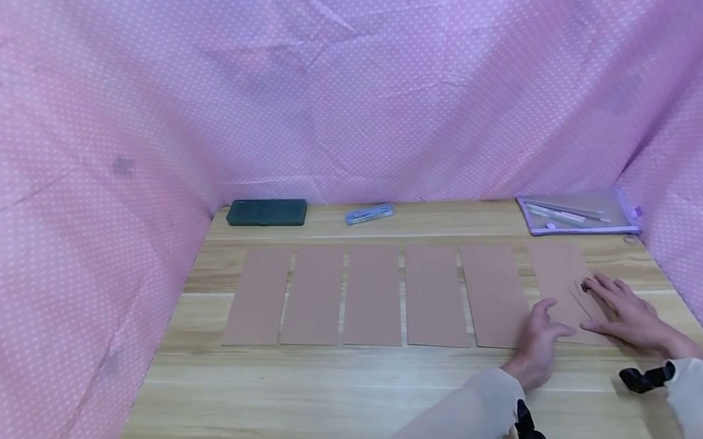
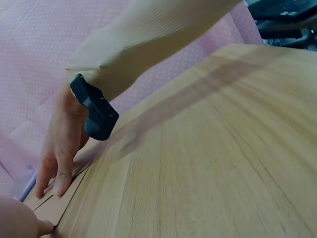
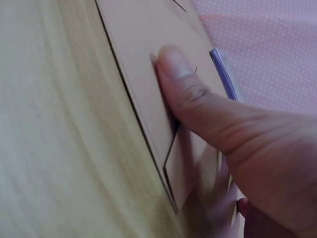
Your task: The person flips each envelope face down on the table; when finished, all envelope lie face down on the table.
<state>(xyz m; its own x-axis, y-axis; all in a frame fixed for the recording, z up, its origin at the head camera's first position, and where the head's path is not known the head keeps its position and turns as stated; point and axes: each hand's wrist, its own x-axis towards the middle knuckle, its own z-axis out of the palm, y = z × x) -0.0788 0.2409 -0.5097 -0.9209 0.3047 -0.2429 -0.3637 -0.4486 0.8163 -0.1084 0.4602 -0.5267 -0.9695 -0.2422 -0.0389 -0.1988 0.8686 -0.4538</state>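
Note:
At the right end of a row lies a brown kraft-paper rectangle (image 1: 559, 267) with a small dark printed mark and a slanting line on it. Whether it is a notebook or a card I cannot tell. My right hand (image 1: 629, 314) rests on its right side, fingers extended; the right wrist view shows the thumb (image 3: 176, 64) lying on the brown paper beside a slanted edge. My left hand (image 1: 535, 346) is at its lower left edge, thumb and forefinger spread, close to the neighbouring brown rectangle (image 1: 494, 290). Only part of the left hand (image 2: 20, 220) shows in the left wrist view.
Several plain brown rectangles (image 1: 370, 294) run leftward in a row on the wooden table (image 1: 249, 410). Along the back lie a dark green case (image 1: 266, 213), a small blue packet (image 1: 369, 214) and a purple-edged zip pouch (image 1: 585, 230) with pens. Pink dotted cloth (image 1: 342, 109) surrounds the table.

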